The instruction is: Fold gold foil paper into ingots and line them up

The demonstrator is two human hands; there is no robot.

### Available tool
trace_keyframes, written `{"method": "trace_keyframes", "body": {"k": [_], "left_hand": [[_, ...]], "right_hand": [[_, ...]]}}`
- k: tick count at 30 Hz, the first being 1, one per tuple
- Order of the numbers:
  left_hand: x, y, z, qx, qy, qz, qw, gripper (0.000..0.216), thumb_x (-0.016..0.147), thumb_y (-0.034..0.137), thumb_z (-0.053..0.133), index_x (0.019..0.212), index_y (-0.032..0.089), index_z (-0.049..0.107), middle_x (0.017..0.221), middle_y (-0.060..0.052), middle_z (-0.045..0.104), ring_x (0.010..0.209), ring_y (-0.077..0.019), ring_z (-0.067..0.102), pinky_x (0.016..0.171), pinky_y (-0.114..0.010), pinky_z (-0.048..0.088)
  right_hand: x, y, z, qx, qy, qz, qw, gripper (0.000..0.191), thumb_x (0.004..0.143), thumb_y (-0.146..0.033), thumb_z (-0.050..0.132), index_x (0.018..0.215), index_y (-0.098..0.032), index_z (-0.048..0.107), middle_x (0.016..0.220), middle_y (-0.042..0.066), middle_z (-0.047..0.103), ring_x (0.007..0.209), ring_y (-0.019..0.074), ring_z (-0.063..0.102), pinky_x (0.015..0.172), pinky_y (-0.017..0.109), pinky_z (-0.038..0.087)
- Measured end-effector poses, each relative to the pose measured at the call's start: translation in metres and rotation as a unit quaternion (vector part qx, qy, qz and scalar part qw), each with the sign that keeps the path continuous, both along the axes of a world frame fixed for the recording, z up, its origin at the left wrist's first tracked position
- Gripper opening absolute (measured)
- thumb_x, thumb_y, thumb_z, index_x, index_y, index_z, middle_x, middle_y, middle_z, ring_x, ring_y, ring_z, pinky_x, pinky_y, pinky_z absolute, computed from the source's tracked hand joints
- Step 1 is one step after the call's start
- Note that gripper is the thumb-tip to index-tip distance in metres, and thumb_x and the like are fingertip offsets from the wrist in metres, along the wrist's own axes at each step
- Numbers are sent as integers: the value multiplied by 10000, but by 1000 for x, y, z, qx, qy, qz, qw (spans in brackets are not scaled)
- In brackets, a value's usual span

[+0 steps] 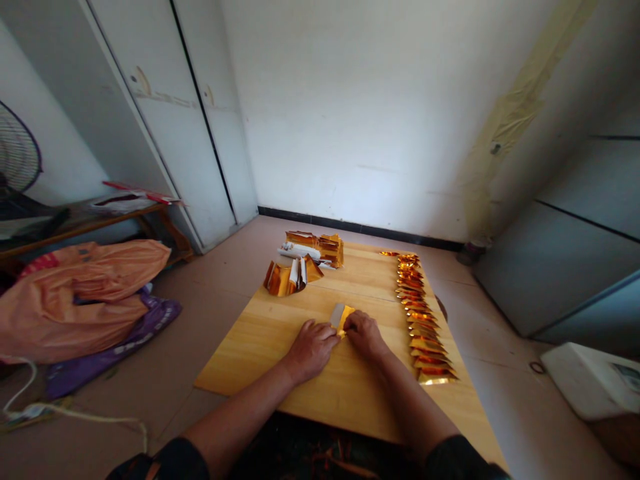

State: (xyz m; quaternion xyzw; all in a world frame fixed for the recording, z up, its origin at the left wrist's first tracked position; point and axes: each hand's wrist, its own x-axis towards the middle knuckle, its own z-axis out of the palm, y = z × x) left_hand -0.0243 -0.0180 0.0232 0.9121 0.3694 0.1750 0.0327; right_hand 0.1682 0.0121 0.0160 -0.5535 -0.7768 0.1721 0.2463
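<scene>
A small sheet of gold foil paper (345,312) with a grey-white side lies partly folded on the wooden table (240,353), between my two hands. My left hand (313,345) presses on its left lower edge, fingers closed together at the paper. From the other side, my right hand (367,333) pinches the gold part with curled fingers. Along the table's right side runs a row of folded gold foil pieces (423,320), overlapping one another. Curved stacks of gold foil sheets (283,279) rest at the far left, some with white sides showing.
A second foil stack (330,250) lies near the table's back edge. Left on the floor are an orange bag (85,293) and a purple bag (120,347). A white box (590,380) stands right of the table. Behind are a wardrobe (165,120) and a wall.
</scene>
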Motion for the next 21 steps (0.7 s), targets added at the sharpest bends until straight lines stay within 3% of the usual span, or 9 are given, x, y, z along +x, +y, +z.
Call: {"method": "trace_keyframes", "body": {"k": [7, 13, 17, 21], "left_hand": [[1, 0, 1, -2, -5, 5, 1000, 276, 855, 127, 488, 1071, 249, 609, 1038, -40, 635, 1065, -196, 529, 933, -408, 340], [6, -1, 2, 8, -30, 24, 999, 171, 873, 206, 507, 970, 250, 642, 951, -28, 636, 978, -183, 541, 988, -456, 280], [12, 3, 2, 25, -50, 50, 997, 147, 866, 258, 534, 778, 220, 645, 832, -2, 629, 849, -161, 544, 1022, -497, 224], [10, 12, 4, 54, -42, 83, 994, 168, 861, 236, 530, 725, 206, 625, 788, -1, 635, 868, -173, 539, 1037, -511, 204]], "right_hand": [[0, 0, -1, -3, -10, -8, 1000, 85, 683, -120, 589, 702, -193, 627, 776, 9, 624, 746, 143, 553, 702, 243, 400], [6, 8, -4, -4, 6, 12, 1000, 277, 670, 8, 491, 773, -189, 656, 865, 23, 647, 815, 137, 578, 748, 234, 417], [8, -2, 8, 55, -59, 32, 996, 235, 785, -72, 507, 823, -228, 679, 1009, 33, 646, 958, 176, 533, 802, 288, 374], [4, -22, 24, 73, -150, 33, 985, 166, 853, -165, 526, 847, -243, 672, 857, 43, 652, 932, 201, 512, 788, 324, 322]]}}
